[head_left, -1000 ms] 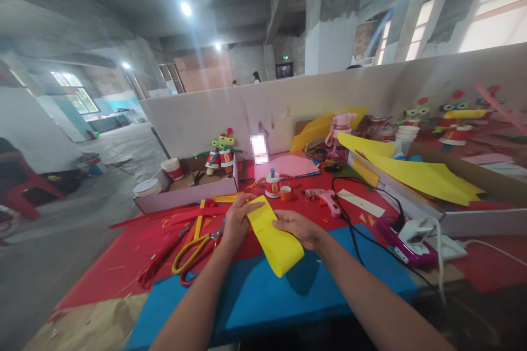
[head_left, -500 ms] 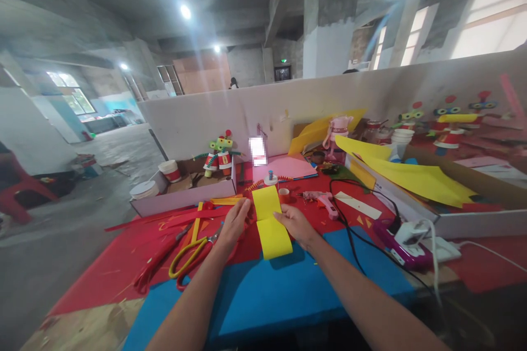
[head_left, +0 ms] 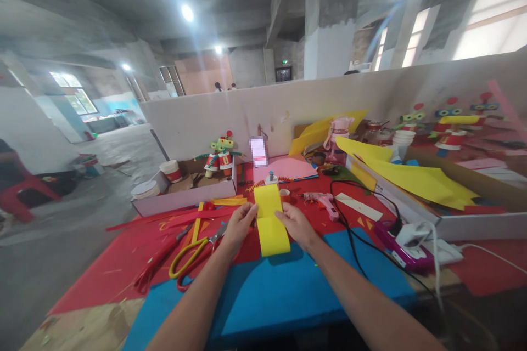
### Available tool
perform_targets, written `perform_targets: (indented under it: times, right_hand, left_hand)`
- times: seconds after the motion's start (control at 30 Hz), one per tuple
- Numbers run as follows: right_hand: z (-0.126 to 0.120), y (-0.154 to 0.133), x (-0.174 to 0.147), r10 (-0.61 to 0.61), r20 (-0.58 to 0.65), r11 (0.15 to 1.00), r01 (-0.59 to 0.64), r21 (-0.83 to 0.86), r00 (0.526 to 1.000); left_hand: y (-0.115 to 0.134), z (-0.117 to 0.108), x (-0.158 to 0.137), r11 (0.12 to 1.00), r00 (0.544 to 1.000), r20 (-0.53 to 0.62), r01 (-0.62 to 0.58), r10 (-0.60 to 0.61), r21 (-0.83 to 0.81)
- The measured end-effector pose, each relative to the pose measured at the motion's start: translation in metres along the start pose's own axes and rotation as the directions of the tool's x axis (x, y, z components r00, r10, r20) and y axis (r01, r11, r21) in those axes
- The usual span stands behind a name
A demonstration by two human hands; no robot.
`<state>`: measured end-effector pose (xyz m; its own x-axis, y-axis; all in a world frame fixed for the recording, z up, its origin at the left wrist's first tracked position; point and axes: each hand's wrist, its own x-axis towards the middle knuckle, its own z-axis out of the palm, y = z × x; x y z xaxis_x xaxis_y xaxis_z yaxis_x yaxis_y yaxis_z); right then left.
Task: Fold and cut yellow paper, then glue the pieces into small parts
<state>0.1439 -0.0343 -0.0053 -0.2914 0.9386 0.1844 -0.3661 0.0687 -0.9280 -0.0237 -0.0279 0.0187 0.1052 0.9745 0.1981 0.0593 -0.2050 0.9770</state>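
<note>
A yellow paper strip (head_left: 273, 236), bent across its middle and curling at the near end, is held up above the table. My left hand (head_left: 242, 224) pinches its left edge near the bend. On the opposite edge, my right hand (head_left: 295, 225) grips it between thumb and fingers. Just behind the strip stand a small figure part with spring-like paper arms (head_left: 272, 177) and a short red ring (head_left: 284, 195). Scissors with yellow and red handles (head_left: 188, 259) lie left of my left hand. A pink glue gun (head_left: 323, 203) rests to the right of my right hand.
Blue sheet (head_left: 296, 296) and red sheet (head_left: 102, 263) cover the table. An open box (head_left: 185, 197) with cups and robot figures (head_left: 222, 153) stands at the left. Rightward are a black cable (head_left: 349, 230), a purple power strip (head_left: 405, 247) and a box (head_left: 453, 226) with yellow sheets.
My left hand has moved right and closed on the strip's left edge; before, it was apart from it. The strip's lower end has shifted slightly up and left.
</note>
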Motion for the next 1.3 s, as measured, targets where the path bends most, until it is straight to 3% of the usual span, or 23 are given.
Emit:
perform_targets:
  times: [0.13, 0.23, 0.4, 0.57, 0.8, 1.07, 1.2, 1.3]
  right_hand:
    - [-0.01, 0.006, 0.004, -0.136, -0.206, 0.984, 0.109, -0.139, 0.969]
    - [-0.01, 0.003, 0.003, -0.148, -0.272, 0.982, 0.11, -0.151, 0.951]
    - [-0.002, -0.002, 0.001, -0.137, -0.258, 0.99, 0.136, -0.025, 0.956]
    - [-0.001, 0.002, 0.003, -0.058, -0.249, 0.992, 0.083, 0.092, 0.967]
    - [-0.001, 0.002, 0.003, -0.03, -0.252, 0.985, 0.071, 0.155, 0.967]
    - [-0.002, 0.001, 0.002, -0.038, -0.23, 0.993, 0.062, 0.096, 0.973]
    - [-0.002, 0.001, 0.0, -0.036, -0.211, 0.999, 0.037, 0.003, 0.977]
    - [-0.001, 0.003, 0.0, -0.032, -0.145, 0.998, 0.025, -0.052, 0.989]
  left_hand:
    - [0.006, 0.002, -0.003, 0.982, 0.995, 0.091, -0.053, 0.037, 0.179]
    - [0.009, 0.005, -0.006, 0.974, 0.987, 0.156, -0.059, 0.025, 0.22]
    - [0.008, 0.01, -0.009, 0.979, 0.993, 0.114, -0.017, -0.007, 0.204]
    - [0.004, 0.011, -0.008, 0.976, 0.994, 0.1, 0.016, -0.039, 0.218]
    - [-0.004, 0.007, -0.003, 0.979, 0.996, 0.068, 0.037, -0.051, 0.203]
    - [-0.003, 0.008, -0.003, 0.983, 0.997, 0.074, 0.009, -0.023, 0.182]
    - [0.002, 0.004, 0.001, 0.985, 0.994, -0.033, -0.096, 0.102, 0.146]
    - [0.0, 0.001, 0.004, 0.98, 0.992, -0.049, -0.102, 0.112, 0.173]
